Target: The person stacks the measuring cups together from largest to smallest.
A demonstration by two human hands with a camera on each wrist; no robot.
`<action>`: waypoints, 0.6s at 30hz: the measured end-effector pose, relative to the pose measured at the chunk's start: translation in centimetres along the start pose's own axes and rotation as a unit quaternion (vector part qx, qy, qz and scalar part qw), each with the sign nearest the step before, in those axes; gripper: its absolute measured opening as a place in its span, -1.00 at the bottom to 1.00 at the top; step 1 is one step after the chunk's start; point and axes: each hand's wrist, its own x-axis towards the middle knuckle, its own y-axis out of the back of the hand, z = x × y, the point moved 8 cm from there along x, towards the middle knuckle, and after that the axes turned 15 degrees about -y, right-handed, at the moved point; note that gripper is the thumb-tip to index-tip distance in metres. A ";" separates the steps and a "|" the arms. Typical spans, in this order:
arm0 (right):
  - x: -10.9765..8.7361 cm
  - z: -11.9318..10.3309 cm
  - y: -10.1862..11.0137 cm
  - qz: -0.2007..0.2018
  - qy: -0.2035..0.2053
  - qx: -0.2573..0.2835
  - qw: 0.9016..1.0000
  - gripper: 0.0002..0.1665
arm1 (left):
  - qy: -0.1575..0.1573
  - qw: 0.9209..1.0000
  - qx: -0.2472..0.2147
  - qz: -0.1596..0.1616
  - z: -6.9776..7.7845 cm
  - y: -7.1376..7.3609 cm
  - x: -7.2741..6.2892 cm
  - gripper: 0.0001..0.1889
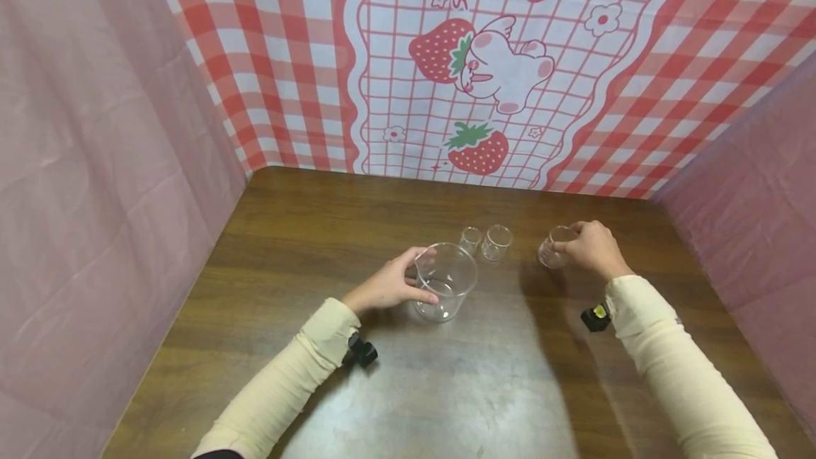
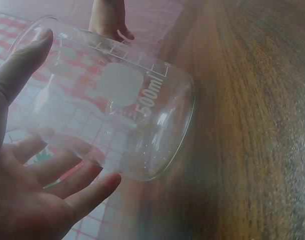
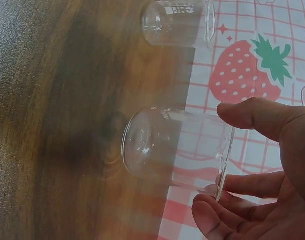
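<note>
While left grip (image 1: 389,286) spans big beaker (image 1: 454,280), right grip (image 1: 597,249) pinches small beaker (image 1: 550,253); axes upright.

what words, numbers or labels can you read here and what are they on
"500ml" on the big glass; other print there is blurred.
"stra" on the hanging cloth, cut off by the picture edge.
Marks on the small glass in the right hand: too small to read.
Print on the neighbouring glass: too small.
</note>
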 end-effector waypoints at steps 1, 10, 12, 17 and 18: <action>0.0 0.0 0.1 0.000 0.001 0.000 1.000 -0.21 | 0.000 1.000 0.000 0.000 0.0 0.0 0.0 -0.15; -0.1 -0.7 0.6 0.012 0.016 0.002 1.000 -0.21 | 0.008 1.000 -0.008 0.002 0.2 0.0 -0.1 -0.15; -0.2 -0.9 0.7 0.010 0.016 0.007 1.000 -0.21 | 0.008 1.000 -0.008 0.002 0.1 0.0 0.0 -0.15; -0.5 -1.5 1.1 0.007 0.018 0.019 1.000 -0.20 | 0.005 1.000 -0.005 0.000 0.1 0.0 0.0 -0.15; -0.5 -1.6 1.2 0.008 0.019 0.019 1.000 -0.20 | 0.004 1.000 -0.005 0.000 0.1 0.0 0.0 -0.15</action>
